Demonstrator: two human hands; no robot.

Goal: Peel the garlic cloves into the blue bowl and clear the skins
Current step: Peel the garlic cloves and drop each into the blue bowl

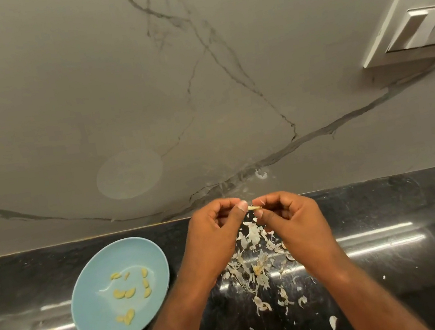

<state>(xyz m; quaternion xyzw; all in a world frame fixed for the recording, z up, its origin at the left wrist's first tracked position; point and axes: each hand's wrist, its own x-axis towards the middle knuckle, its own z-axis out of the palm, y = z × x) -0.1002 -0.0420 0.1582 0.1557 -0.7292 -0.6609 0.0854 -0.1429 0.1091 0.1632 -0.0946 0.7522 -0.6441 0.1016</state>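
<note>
Your left hand and right hand pinch one garlic clove above the skins; the blue bowl with peeled cloves sits left on the desk.

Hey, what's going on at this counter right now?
A person is peeling garlic. The left hand and right hand together pinch one small clove above the black counter. Several peeled cloves lie in the blue bowl, to the left of the hands. A loose pile of skins lies on the counter beneath the hands, not yet cleared.
</note>
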